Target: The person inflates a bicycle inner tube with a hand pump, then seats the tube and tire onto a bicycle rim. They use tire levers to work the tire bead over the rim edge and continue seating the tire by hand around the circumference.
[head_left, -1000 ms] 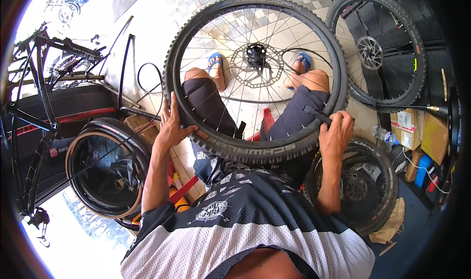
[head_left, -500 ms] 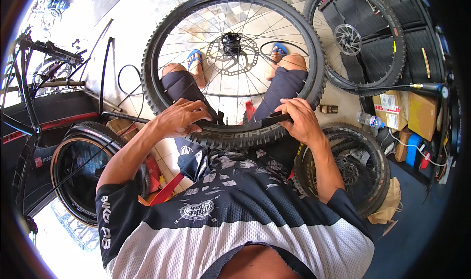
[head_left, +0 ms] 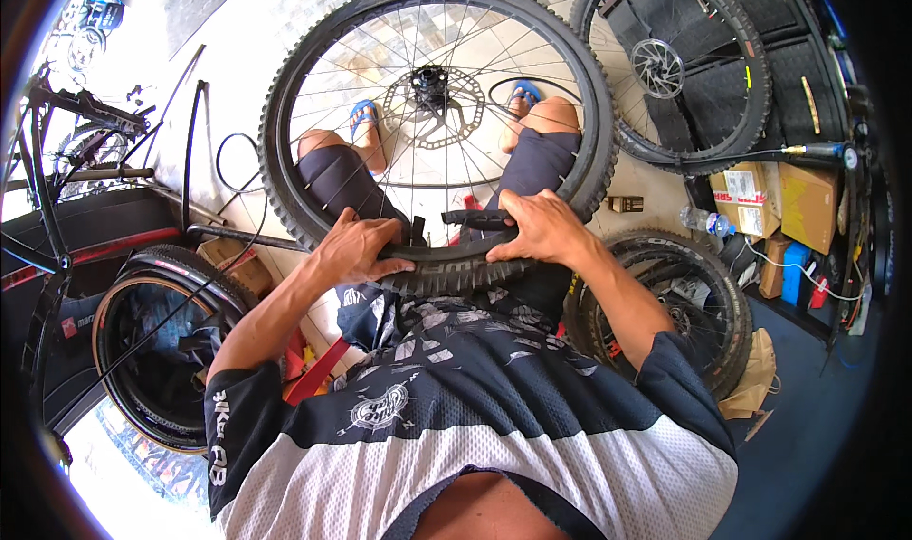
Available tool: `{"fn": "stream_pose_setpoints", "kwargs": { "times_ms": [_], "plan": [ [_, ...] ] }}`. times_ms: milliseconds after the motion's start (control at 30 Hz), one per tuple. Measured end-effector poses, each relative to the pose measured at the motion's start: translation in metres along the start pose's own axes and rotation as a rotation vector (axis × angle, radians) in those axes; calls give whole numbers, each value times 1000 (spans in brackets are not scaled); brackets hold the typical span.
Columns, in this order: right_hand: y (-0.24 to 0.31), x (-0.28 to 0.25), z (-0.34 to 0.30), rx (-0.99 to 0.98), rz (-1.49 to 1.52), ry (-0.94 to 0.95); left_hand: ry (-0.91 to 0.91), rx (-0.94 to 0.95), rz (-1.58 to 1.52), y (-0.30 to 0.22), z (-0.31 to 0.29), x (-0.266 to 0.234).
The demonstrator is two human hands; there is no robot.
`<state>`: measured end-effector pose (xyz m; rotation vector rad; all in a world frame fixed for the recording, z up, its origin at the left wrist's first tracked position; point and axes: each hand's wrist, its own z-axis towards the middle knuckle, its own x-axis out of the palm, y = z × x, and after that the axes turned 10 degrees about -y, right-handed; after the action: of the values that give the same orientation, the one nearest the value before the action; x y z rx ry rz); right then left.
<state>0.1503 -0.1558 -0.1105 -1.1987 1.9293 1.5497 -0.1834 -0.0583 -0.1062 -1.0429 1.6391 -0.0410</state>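
1. The left hand [head_left: 353,251] is clamped over the near edge of the knobby tyre [head_left: 456,276].
2. The right hand [head_left: 538,228] grips the same edge, just to the right.
3. The bicycle wheel [head_left: 432,94] stands upright across the person's lap.
4. Another wheel [head_left: 671,63] leans far right.

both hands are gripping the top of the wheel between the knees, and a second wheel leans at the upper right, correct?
Not quite. The head view shows the left hand and right hand on the bottom of the wheel, the part of the tyre nearest the person's body, not the top. The rest holds: it stands between the knees, and a second wheel leans at the upper right.
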Motion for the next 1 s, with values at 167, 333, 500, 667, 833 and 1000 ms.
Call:
{"fn": "stream_pose_setpoints", "kwargs": {
  "times_ms": [167,333,500,667,833,1000],
  "plan": [
    [15,16,-23,39,-18,-63,-106,39,90,-11,-18,18],
    [22,22,-38,41,-9,-42,-85,43,173,-26,-29,10],
    [21,29,-37,-29,6,-209,-288,77,313,-39,9,-29],
    [15,30,-41,-97,-9,-250,-765,93,77,-14,156,-64],
    [13,31,-32,-172,66,-512,-880,175,-181,-21,228,-8],
    [-2,-13,-7,516,385,-633,-969,242,-211,-9,228,13]
  ]
}}
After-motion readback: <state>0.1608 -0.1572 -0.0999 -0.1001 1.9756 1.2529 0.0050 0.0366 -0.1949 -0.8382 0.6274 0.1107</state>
